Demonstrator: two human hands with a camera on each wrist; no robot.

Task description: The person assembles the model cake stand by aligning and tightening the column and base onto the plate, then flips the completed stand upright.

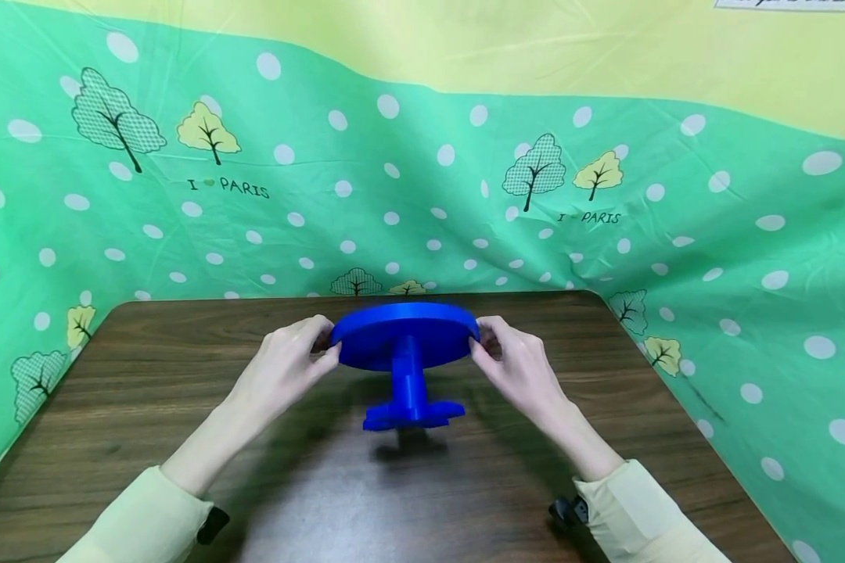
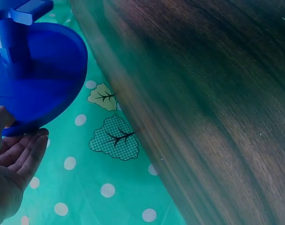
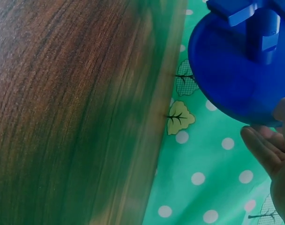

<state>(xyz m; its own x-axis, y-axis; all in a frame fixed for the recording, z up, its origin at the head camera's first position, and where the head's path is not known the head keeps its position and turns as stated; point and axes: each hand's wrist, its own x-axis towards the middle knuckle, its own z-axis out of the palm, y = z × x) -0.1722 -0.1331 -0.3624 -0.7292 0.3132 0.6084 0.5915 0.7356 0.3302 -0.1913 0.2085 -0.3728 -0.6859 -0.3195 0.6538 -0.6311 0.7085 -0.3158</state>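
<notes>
A blue round stand [image 1: 408, 375], with a wide disc, a short stem and a lobed foot, is held over the table, its underside tilted toward me. My left hand [image 1: 292, 356] pinches the disc's left rim between thumb and fingers. On the opposite rim my right hand [image 1: 517, 363] grips in the same way. In the left wrist view the disc's underside [image 2: 53, 89] shows, with the thumb on it and fingertips at the outer edge. The right wrist view has the stem [image 3: 263, 35] rising from the disc, near the right thumb.
The dark wood-grain table [image 1: 148, 375] has rounded far corners. A green and yellow cloth [image 1: 394, 180] with white dots and printed trees hangs behind it and along its sides. Shadows of the arms and the stand fall on the tabletop.
</notes>
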